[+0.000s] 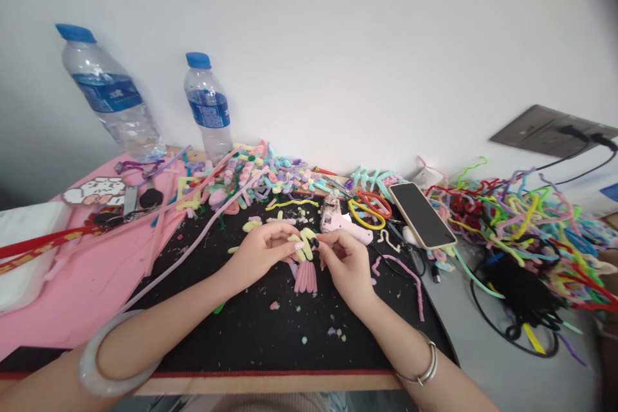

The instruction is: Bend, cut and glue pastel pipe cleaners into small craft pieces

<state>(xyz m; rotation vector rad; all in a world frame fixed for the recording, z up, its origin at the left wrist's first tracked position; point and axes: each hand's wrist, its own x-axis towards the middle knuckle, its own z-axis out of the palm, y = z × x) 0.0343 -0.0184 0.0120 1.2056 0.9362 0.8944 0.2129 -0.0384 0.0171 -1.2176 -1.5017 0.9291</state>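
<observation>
Both hands meet over a black mat [232, 341], around a small pipe-cleaner figure [306, 275] with a pale yellow upper part and a pink fringed lower part. My left hand [265, 248] pinches the yellow part from the left. On the other side, my right hand [346, 261] has its thumb and fingers closed at the figure's edge, by a small black piece. Just behind the right fingers lies a pink glue gun [345, 225]. A few loose yellow pieces [252, 225] rest behind the left hand.
A phone [423, 214] lies at the right, beside a big tangle of coloured pipe cleaners [521, 212]. Two plastic bottles [112, 100] stand by the wall at the left. Yellow and red ring-handled scissors [367, 214] lie behind the right hand. A wall socket [545, 131] has cables plugged in.
</observation>
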